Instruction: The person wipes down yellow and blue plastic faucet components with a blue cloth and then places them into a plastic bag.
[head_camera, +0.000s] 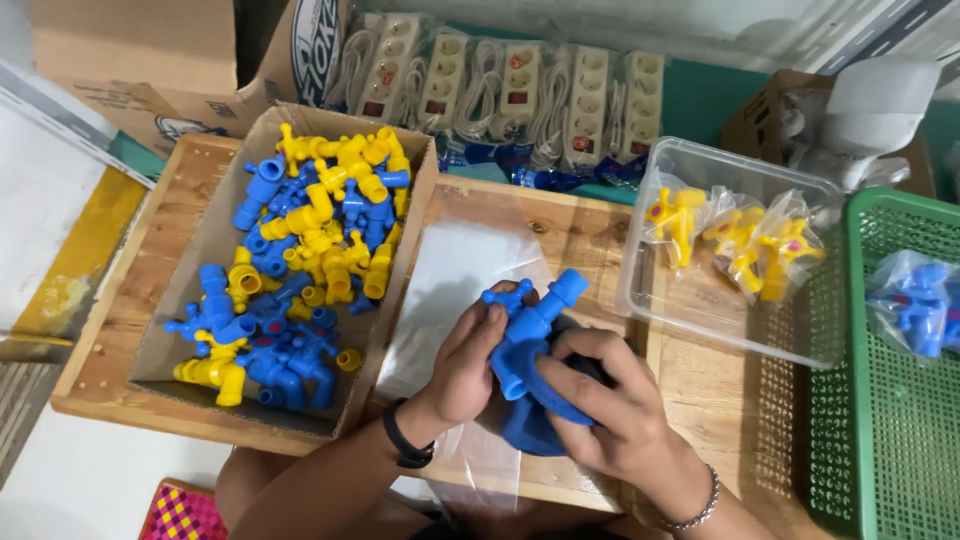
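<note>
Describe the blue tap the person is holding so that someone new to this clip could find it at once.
Start at the wooden table, between the cardboard box of loose taps and the clear plastic tub. Just in front, both hands meet over a clear plastic bag. The blue tap sits between the left hand and right hand: the only unbagged tap outside the box.

Single head-worn view, looking steeply down, close over wooden table (560, 225); floor at left edge.
</note>
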